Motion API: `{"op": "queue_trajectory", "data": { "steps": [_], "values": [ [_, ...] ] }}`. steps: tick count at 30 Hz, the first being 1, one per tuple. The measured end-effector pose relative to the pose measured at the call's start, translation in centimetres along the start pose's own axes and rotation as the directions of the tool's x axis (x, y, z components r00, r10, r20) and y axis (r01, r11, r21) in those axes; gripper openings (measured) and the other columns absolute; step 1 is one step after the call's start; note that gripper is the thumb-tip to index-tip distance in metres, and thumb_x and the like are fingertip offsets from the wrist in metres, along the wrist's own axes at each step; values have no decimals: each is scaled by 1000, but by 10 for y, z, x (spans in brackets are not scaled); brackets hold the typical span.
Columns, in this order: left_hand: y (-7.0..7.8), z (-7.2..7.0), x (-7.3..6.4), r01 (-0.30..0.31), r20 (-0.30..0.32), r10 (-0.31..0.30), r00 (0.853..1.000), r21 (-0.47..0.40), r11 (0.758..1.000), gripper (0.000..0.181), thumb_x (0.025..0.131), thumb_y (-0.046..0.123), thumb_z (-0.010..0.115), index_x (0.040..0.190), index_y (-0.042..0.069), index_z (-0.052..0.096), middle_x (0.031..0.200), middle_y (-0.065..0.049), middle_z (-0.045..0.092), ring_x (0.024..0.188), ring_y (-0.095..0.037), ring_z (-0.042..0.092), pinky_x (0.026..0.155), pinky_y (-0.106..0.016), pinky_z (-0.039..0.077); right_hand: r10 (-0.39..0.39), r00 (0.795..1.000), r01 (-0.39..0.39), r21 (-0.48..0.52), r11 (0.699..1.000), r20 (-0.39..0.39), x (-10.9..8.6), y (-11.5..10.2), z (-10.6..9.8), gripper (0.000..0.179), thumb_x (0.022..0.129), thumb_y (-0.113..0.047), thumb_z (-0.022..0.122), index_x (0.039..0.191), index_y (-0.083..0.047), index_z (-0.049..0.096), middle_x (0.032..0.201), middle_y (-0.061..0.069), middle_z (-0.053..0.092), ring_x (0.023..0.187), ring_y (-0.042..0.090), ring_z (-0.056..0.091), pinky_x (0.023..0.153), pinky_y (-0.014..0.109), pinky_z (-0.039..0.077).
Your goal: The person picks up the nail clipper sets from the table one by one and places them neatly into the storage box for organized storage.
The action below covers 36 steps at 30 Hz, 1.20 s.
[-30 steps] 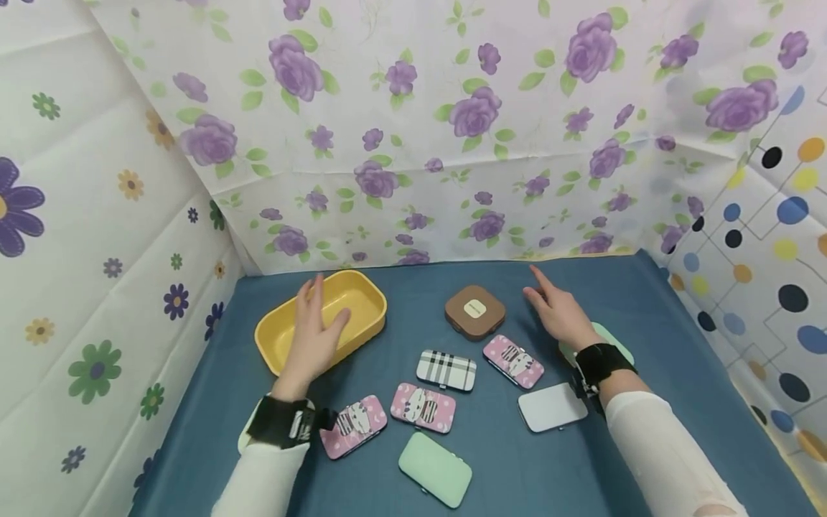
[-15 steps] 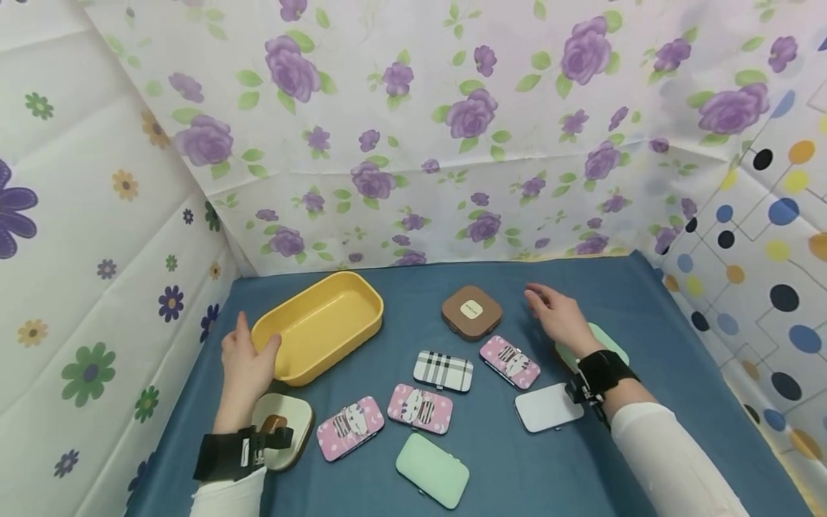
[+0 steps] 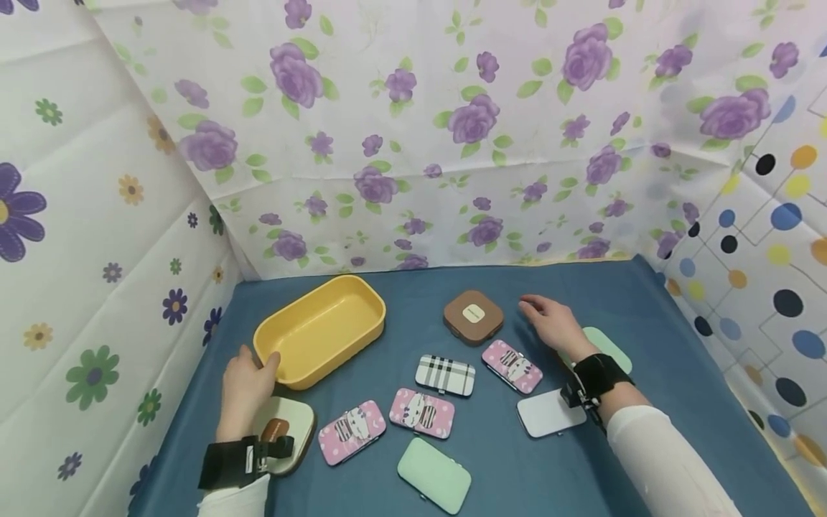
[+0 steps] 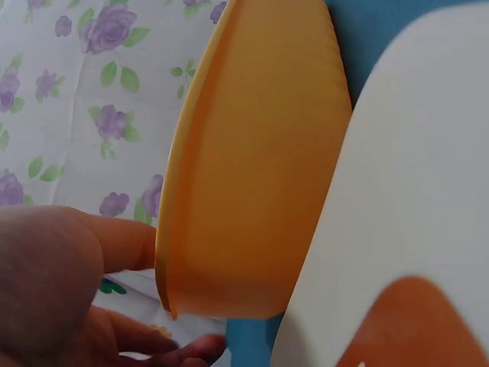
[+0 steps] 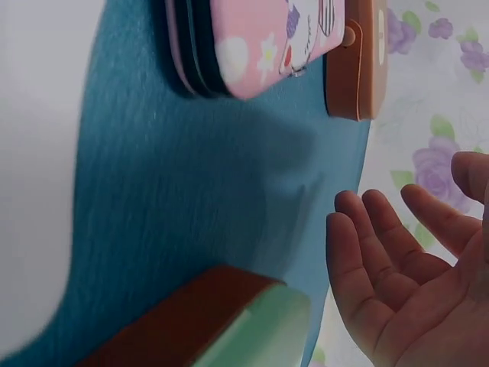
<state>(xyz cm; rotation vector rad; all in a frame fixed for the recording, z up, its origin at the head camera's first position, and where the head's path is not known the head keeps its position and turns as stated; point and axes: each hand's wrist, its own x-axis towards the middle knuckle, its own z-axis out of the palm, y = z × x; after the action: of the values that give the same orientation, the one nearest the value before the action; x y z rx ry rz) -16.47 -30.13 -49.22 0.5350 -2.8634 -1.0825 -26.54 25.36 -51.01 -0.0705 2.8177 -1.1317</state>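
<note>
At the near left corner of the yellow tray, my left hand grips the rim. In the left wrist view its thumb passes behind the tray's rim, while the other fingers curl outside the tray's end. Under that wrist lies a cream case with a brown patch. My right hand holds nothing, its fingers loosely bent above the cloth. Near it are a brown rounded case with a pale label, a pink cartoon case and a mint case partly hidden by the wrist.
Further cases lie on the blue cloth: a plaid one, two pink ones, a mint one and a white one. Floral sheeting stands behind, with patterned sheets at both sides.
My left hand has moved left and down from over the tray to its near left corner, and its fingers have drawn in. My right hand's pointing fingers have bent and lowered slightly.
</note>
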Motion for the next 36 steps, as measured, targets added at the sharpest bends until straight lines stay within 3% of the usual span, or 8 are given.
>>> {"op": "queue_trajectory", "data": {
  "steps": [3, 8, 14, 18, 22, 24, 31, 36],
  "values": [
    [-1, 1, -1, -17, -20, 17, 1000, -2, 1000, 60, 108, 28, 53, 145, -19, 45, 97, -26, 58, 82, -36, 58, 64, -41, 46, -10, 1000, 10, 13, 1000, -1, 1, -2, 3, 57, 116, -45, 46, 158, -6, 52, 152, 23, 57, 139, 44, 54, 111, 62, 44],
    [-1, 2, 0, -58, -43, 57, 997, -3, 998, 39, 108, 20, 53, 131, -11, 59, 102, -26, 68, 83, -34, 61, 65, -36, 45, -45, 999, 45, 16, 999, -6, 2, -5, 8, 55, 116, -43, 46, 156, -5, 54, 150, 22, 59, 139, 43, 55, 110, 61, 45],
    [7, 2, 1, -15, 0, 15, 1000, 49, 999, 45, 112, 23, 54, 139, -12, 51, 109, -29, 64, 90, -39, 61, 73, -46, 48, -94, 996, 94, 20, 995, -8, 2, -16, 15, 52, 116, -40, 48, 153, -5, 57, 146, 22, 62, 134, 42, 59, 106, 60, 49],
    [17, 4, 3, 9, 59, -12, 998, 54, 999, 67, 109, 24, 57, 154, -19, 32, 132, -40, 56, 109, -48, 59, 92, -61, 49, -137, 990, 137, 32, 990, -16, 2, -22, 22, 47, 116, -37, 50, 150, -6, 60, 143, 20, 65, 129, 41, 62, 102, 58, 51],
    [28, 12, 2, -2, 78, 1, 997, 11, 1000, 80, 104, 19, 61, 157, -24, 19, 143, -46, 43, 124, -55, 50, 109, -68, 39, -155, 987, 157, 45, 987, -35, -1, -29, 28, 42, 115, -31, 53, 149, -7, 62, 138, 18, 68, 123, 38, 65, 100, 57, 53],
    [33, 16, 2, -16, 63, 16, 998, -2, 1000, 78, 104, 16, 59, 157, -23, 18, 144, -46, 39, 129, -56, 46, 112, -68, 36, -159, 986, 162, 51, 985, -53, -3, -32, 29, 41, 115, -29, 54, 148, -7, 62, 136, 17, 69, 121, 37, 66, 100, 56, 53],
    [44, 32, 3, -76, -82, 73, 994, -27, 997, 60, 105, 3, 49, 155, -24, 28, 143, -47, 40, 134, -60, 43, 113, -67, 36, -154, 984, 162, 83, 983, -93, -6, -33, 32, 38, 114, -28, 55, 147, -10, 64, 129, 16, 72, 116, 34, 68, 98, 55, 54],
    [55, 40, 3, -79, -110, 76, 991, -27, 996, 54, 105, -2, 46, 154, -21, 34, 139, -44, 43, 130, -59, 48, 110, -67, 40, -140, 985, 149, 94, 984, -95, -12, -28, 30, 38, 114, -27, 57, 147, -11, 64, 130, 17, 72, 118, 35, 68, 99, 55, 53]
  ]
}}
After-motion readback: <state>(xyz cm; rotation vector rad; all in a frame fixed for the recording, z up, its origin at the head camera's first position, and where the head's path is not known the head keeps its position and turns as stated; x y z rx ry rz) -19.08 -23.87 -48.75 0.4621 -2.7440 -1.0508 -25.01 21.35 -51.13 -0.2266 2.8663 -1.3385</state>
